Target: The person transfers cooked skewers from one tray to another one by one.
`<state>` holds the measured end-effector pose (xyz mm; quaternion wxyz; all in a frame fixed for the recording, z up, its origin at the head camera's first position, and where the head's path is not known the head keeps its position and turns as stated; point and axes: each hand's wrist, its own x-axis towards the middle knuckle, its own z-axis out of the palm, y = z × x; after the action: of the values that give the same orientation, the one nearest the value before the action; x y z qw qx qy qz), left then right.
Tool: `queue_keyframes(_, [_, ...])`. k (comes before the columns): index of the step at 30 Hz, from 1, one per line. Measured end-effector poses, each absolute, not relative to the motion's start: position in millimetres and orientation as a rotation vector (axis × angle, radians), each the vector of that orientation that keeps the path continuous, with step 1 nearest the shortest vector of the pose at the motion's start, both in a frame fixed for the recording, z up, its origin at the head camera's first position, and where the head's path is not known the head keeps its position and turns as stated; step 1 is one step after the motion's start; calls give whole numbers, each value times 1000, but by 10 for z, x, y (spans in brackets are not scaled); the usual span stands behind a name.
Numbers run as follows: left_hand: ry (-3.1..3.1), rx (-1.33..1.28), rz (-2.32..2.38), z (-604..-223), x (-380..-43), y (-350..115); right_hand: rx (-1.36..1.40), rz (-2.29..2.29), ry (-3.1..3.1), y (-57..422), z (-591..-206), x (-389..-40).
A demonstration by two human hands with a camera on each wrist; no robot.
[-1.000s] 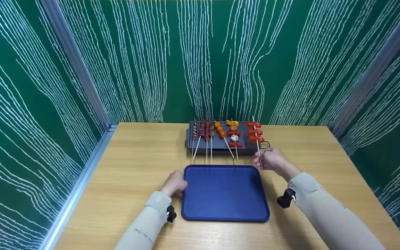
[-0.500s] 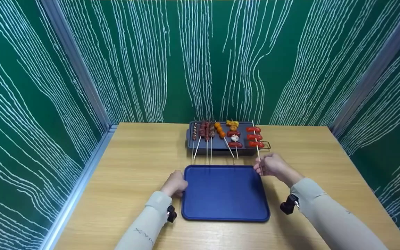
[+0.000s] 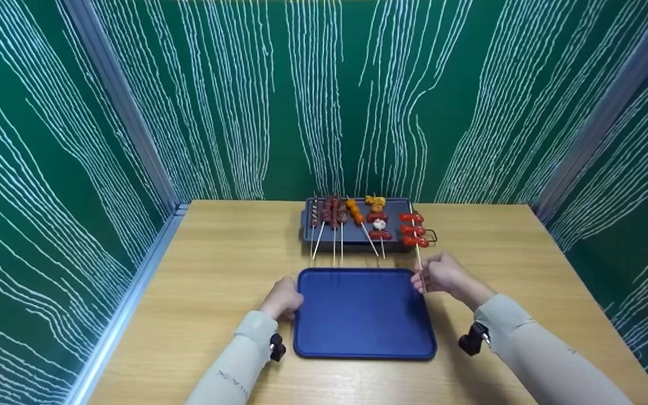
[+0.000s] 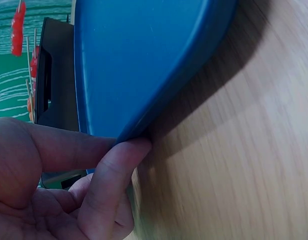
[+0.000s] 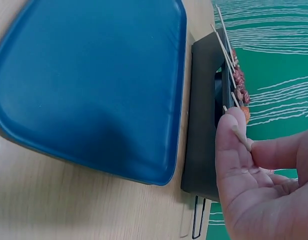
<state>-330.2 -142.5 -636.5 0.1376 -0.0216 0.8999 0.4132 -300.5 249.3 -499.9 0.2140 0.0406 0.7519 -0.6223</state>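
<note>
My right hand [image 3: 442, 274] pinches the stick of a skewer with three red sausage-like pieces [image 3: 414, 230], held over the right end of the dark grill [image 3: 393, 246]. In the right wrist view the stick's end [image 5: 241, 136] pokes out between thumb and fingers. My left hand [image 3: 283, 297] pinches the left rim of the blue tray [image 3: 364, 315], which lies in front of the grill. In the left wrist view the thumb and a finger [image 4: 125, 154] meet on the tray's edge [image 4: 159, 95]. The tray bears nothing.
Several other skewers lie on the grill: dark meat ones [image 3: 333, 212], one with orange balls [image 3: 355, 211], and a mixed one [image 3: 379, 224]. A wire handle [image 3: 432, 235] sticks out at the grill's right. Green walls with white lines stand behind the wooden table [image 3: 223, 253].
My right hand has drawn the red skewer towards me, so its pieces sit lower and nearer the grill's front. The left hand keeps its hold on the tray, which stays put.
</note>
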Motion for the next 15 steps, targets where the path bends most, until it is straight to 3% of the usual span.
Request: queue_keyframes(15, [2595, -54, 1188, -6302, -3259, -1411, 100, -1643, 2100, 2515, -5022, -2822])
